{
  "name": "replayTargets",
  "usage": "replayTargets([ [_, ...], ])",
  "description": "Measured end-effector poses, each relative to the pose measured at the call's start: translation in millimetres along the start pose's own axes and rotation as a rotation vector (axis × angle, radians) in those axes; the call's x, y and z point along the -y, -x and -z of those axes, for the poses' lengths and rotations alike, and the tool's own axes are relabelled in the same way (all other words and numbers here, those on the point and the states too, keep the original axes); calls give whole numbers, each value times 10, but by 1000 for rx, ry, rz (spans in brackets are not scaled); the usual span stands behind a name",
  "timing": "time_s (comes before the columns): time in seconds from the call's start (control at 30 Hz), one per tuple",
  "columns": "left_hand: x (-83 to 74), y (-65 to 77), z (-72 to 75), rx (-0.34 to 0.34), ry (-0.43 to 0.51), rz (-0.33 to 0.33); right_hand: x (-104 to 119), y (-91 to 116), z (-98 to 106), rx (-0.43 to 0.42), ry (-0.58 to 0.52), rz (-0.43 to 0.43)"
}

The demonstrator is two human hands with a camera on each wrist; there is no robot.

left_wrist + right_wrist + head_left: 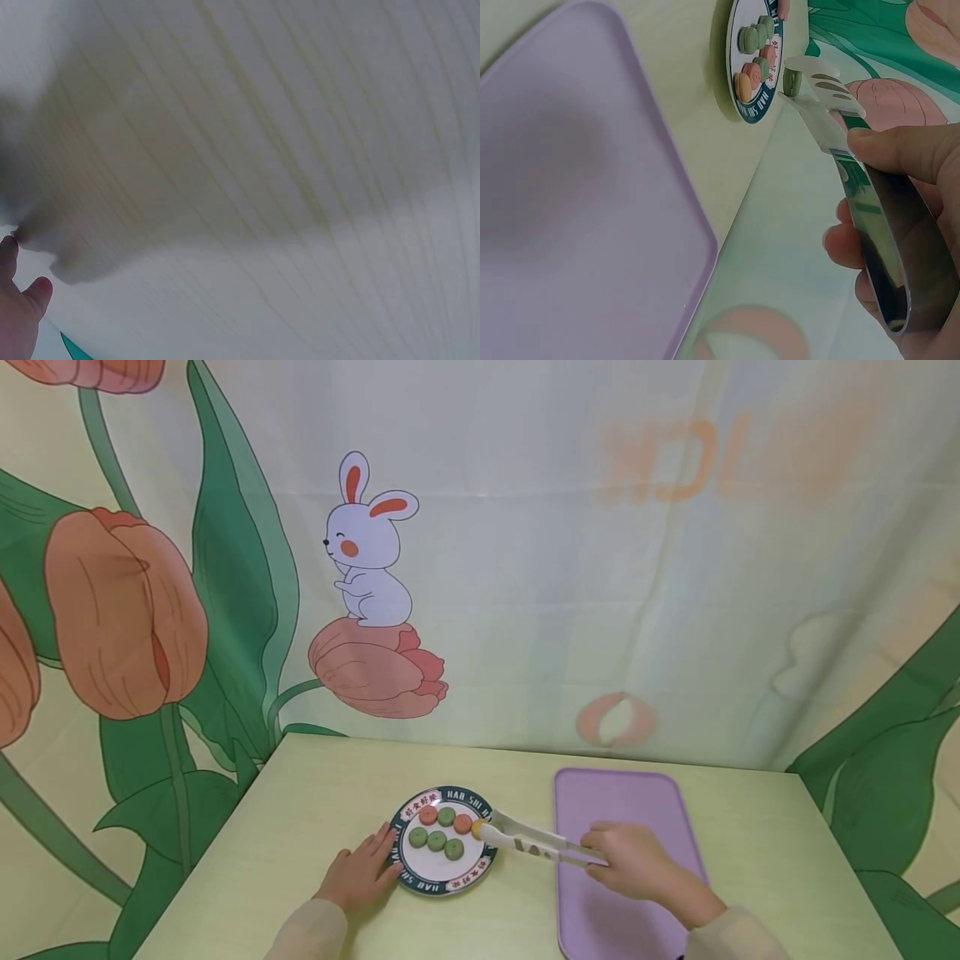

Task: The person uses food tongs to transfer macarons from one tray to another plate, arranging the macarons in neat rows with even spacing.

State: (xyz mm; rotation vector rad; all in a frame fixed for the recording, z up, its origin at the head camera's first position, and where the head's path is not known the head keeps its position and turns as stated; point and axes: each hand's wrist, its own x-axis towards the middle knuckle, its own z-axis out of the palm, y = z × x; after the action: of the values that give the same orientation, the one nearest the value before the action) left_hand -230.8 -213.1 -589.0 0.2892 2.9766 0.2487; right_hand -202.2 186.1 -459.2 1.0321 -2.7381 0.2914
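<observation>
My right hand (630, 860) grips a pair of metal tongs (528, 843) with pale patterned tips. Between the tips a green macaron (792, 81) is pinched in the right wrist view; in the head view the tips hide it. They hover at the right side of a round plate (427, 887) with a dark lettered rim. On it lie several green macarons (437, 840), two pink ones (428, 815) and an orange one (477, 829) at the right, partly behind the tips. My left hand (360, 872) rests at the plate's left rim, fingers extended and touching it.
A purple tray (615, 797) lies right of the plate, under my right hand and the tongs' handle end. Both stand on a pale wood-grain table (330, 777). Behind the table hangs a curtain (510, 610) printed with tulips and a rabbit.
</observation>
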Motion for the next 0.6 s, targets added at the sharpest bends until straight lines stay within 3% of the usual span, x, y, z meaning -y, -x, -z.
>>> replayTargets([
  [0.6,18,-8,-30,-9,-3,5,81,-105,-156,31,-24,15],
])
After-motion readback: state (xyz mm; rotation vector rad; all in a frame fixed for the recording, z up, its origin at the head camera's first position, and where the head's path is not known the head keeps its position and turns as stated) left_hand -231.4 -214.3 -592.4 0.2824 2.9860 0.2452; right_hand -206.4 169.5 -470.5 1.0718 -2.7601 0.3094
